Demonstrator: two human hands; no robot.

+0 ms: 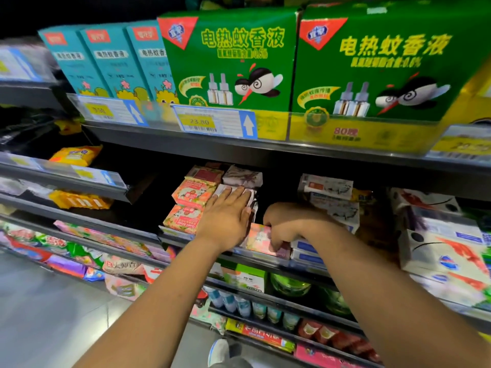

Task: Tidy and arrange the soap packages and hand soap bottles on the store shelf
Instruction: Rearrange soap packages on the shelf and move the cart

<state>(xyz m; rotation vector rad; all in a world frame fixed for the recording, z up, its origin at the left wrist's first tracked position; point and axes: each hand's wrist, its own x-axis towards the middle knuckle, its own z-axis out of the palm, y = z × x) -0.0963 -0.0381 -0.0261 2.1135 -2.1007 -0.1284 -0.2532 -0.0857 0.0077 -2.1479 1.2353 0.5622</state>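
On the middle shelf (202,240), pink-orange soap packages (190,205) are stacked at the left. My left hand (228,216) lies flat with straight fingers against a white-and-dark soap package (252,197) beside that stack. Another dark floral package (243,177) sits on top behind it. My right hand (287,224) curls its fingers round a pink floral soap package (259,239) lying at the shelf's front edge. White soap boxes (332,197) are stacked to the right of that hand.
Green mosquito-liquid boxes (231,62) and teal boxes (106,62) fill the shelf above, with price tags (202,123) on its rail. Large white boxes (446,251) stand at the right. Lower shelves hold small bottles (252,306) and packets. Grey floor lies at the lower left.
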